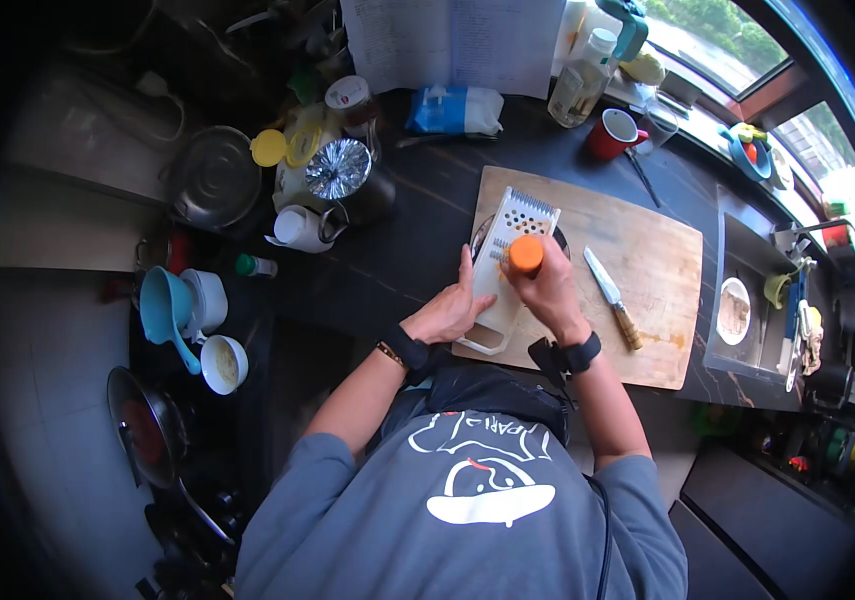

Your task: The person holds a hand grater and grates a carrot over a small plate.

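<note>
12 o'clock = straight away from the wearer. Both forearms run up from the lower edge of view and converge over the cutting board [660, 262]. Left hand [451, 312]: partly spread, one finger along the grater's left edge, thumb laid across its lower face. Right hand [552, 292]: closed, fingers curled round the carrot [526, 255], pressing it to the grater [500, 312].

Hidden: the carrot's far end, and the left hand's remaining fingertips. A dark round rim shows under the grater, probably a dish [563, 240]; its contents cannot be made out.

Positions: carrot at the right hand's 11 o'clock, gripped; at the left hand's 2 o'clock, apart from it. Grater handle towards 6 o'clock. Knife [608, 285] on the board at the right hand's 3 o'clock, untouched.
</note>
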The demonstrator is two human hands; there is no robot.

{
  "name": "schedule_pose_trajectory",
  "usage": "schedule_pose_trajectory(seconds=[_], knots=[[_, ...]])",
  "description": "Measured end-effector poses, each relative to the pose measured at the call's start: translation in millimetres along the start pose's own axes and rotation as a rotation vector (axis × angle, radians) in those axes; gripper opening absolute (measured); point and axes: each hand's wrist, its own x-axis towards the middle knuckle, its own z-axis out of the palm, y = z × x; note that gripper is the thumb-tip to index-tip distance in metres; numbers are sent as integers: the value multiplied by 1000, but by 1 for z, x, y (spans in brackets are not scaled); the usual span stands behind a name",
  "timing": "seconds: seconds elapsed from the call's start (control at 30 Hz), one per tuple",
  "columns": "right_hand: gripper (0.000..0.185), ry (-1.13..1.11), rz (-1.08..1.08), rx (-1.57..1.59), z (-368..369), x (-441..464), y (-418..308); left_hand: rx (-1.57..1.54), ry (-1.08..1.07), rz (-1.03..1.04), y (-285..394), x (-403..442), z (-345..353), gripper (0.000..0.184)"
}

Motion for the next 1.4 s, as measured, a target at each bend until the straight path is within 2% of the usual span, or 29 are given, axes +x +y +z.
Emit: schedule_pose_trajectory(seconds=[0.07,0.13,0.17,0.23,0.3,0.37,0.57,0.63,0.7,0.73,0.8,0.9,0.97,1.07,1.2,1.27,1.37,1.4], knots=[[31,-1,-25,-18,3,-4,-2,13,-13,-20,-3,4,-2,88],[31,148,-2,-67,6,5,6,45,-10,-16,-8,5,2,88],[31,151,0,-71,5,10,7,46,-13,-12,-9,5,3,88],[30,170,111,-33,1,19,5,36,17,5,-9,6,4,88],[32,152,57,-118,2,12,5,18,-7,-3,-4,4,1,88],[32,41,39,-131,5,-7,-13,-3,-36,-7,-6,6,2,89],[32,216,153,-175,28,2,-18,42,27,115,-25,26,4,91],[32,266,176,-173,30,5,-20,46,-40,47,-19,23,-7,91],[32,248,170,-174,30,-5,-29,24,-11,234,-29,21,-8,94],[31,226,158,-168,29,-14,-34,22,-20,241,-29,21,-9,94],[31,207,118,-201,27,-22,-33,63,-73,102,-24,19,-8,95],[31,289,172,-222,19,-6,-11,68,-92,39,-14,16,-12,93],[30,337,188,-213,15,3,4,76,-95,46,-15,16,-15,93],[31,176,274,-96,12,2,-16,84,-106,84,-20,17,-15,92],[34,180,83,-158,16,-7,-13,68,-102,89,-12,16,-17,90],[34,209,187,-129,14,8,-6,74,-128,42,-11,15,-17,89],[33,253,151,-119,11,22,5,67,-89,79,-14,15,-17,88],[33,201,192,-98,9,20,-2,64,-90,90,-15,14,-16,88]])
